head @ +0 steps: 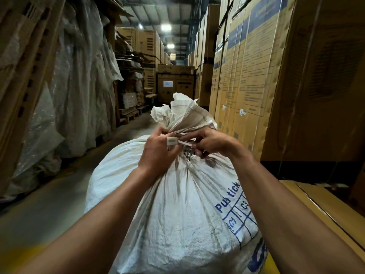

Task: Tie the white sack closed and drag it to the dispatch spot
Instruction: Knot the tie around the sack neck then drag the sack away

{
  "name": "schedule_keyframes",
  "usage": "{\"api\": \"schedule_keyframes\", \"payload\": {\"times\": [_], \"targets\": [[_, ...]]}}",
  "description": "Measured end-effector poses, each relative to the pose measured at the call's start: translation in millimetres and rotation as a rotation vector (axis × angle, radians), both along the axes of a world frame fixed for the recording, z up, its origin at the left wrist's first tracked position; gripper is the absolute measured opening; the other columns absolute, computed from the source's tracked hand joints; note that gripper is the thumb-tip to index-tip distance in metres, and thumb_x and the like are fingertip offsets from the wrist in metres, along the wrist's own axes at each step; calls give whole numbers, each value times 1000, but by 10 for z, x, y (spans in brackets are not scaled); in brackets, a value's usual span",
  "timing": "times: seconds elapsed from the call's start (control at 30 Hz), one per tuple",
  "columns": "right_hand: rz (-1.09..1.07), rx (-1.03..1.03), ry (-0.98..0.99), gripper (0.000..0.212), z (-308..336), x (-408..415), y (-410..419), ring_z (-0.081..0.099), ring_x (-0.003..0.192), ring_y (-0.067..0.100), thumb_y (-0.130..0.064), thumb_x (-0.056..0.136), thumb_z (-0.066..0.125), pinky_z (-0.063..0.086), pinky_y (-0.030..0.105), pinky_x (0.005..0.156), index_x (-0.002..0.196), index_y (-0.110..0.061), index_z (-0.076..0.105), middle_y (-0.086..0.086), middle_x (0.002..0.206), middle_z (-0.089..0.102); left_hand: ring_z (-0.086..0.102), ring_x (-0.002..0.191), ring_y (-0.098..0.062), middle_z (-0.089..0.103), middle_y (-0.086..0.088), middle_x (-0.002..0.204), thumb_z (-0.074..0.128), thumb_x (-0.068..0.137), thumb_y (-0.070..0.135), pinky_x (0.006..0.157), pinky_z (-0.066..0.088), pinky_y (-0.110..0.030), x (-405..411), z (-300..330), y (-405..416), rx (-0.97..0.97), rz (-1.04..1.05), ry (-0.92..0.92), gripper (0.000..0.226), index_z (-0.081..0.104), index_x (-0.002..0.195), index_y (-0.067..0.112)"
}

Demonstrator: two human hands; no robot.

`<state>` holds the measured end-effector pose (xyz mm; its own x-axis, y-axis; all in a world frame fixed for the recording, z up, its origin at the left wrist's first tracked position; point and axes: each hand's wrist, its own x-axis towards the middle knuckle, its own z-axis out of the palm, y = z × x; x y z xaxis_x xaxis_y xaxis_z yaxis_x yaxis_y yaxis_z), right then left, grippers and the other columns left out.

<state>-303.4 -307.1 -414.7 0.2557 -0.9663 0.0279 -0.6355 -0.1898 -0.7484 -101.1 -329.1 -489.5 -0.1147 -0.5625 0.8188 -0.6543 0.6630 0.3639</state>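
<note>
We stand the bulging white woven sack (173, 204) in the aisle w/ its neck bunched; left hand (158, 153) & right hand (211, 143) pinch a pale flat tie strip (180, 141) taut to cinch it.

The full white sack (177, 204) stands upright, its neck gathered and bound by a strap (184, 142).

One head-worn wide-angle view looks forward and slightly down an aisle — its far end sits in the upper middle of the frame. The white sack (177, 204) fills the lower centre, very near the lens. Both forearms enter from the bottom corners — stacked cartons (256, 76) bend along the right edge.
</note>
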Motion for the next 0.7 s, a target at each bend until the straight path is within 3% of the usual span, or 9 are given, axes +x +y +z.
{"api": "schedule_keyframes", "payload": {"times": [0.1,0.23,0.33,0.4,0.6,0.7], "targets": [[-31,12,78,66,49,52,-18,59,62,14,13,103,45,56,34,61,125,-42,75,7,89,60,65,78,-17,65,-1,94,82,85,20,72,55,-35,9,40,-31,43,-18,97,10,85,94,17],[-83,-109,314,46,84,307,-31,74,84,22,8,95,56,61,34,71,118,-25,78,7,103,75,69,84,-21,70,-7,98,84,85,18,78,54,-33,-29,43,-45,37,-16,124,18,86,103,15],[-146,-210,393,16,29,518,-47,68,80,25,-3,90,63,50,27,58,87,-12,77,5,79,70,69,86,-24,70,-10,99,83,86,16,79,54,-36,-37,15,-58,23,-22,111,20,86,106,17],[-171,-242,375,22,-41,600,-80,59,75,23,-10,94,64,41,27,54,72,-15,64,1,72,61,68,85,-23,69,-8,98,83,87,17,78,53,-36,-16,-2,-81,21,-21,114,20,86,107,19],[-237,-393,327,20,-239,552,-186,65,104,35,-22,104,58,39,30,76,105,-9,72,18,109,73,69,80,-21,70,-6,94,82,89,22,73,54,-35,-5,-10,-96,15,-30,159,11,87,99,19],[-226,-514,310,18,-309,510,-215,67,105,36,-19,104,60,44,31,79,111,-11,75,18,111,76,71,81,-21,73,-5,94,84,87,21,75,55,-36,-22,2,-109,33,-11,198,12,87,99,17]]}}
